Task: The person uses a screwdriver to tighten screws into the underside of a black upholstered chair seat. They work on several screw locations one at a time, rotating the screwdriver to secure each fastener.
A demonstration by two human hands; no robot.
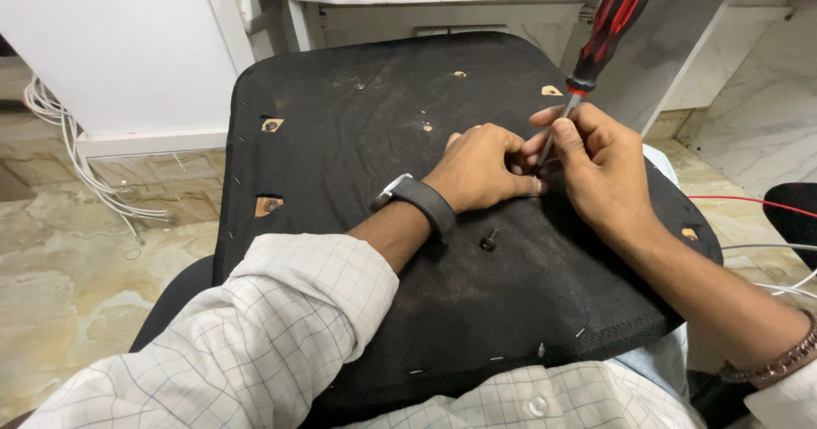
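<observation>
The screwdriver [608, 25] has a red-and-black handle. The seat panel [383, 250] is black. The sleeve [255, 335] is white with a thin grid check.

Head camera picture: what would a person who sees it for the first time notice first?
First, the two hands meeting at the middle: the right hand holds a screwdriver with a red and black handle, its tip down between the fingers of the left hand. Both rest on a black seat board lying across the person's lap. A loose black screw lies on the board just below the left hand.
</observation>
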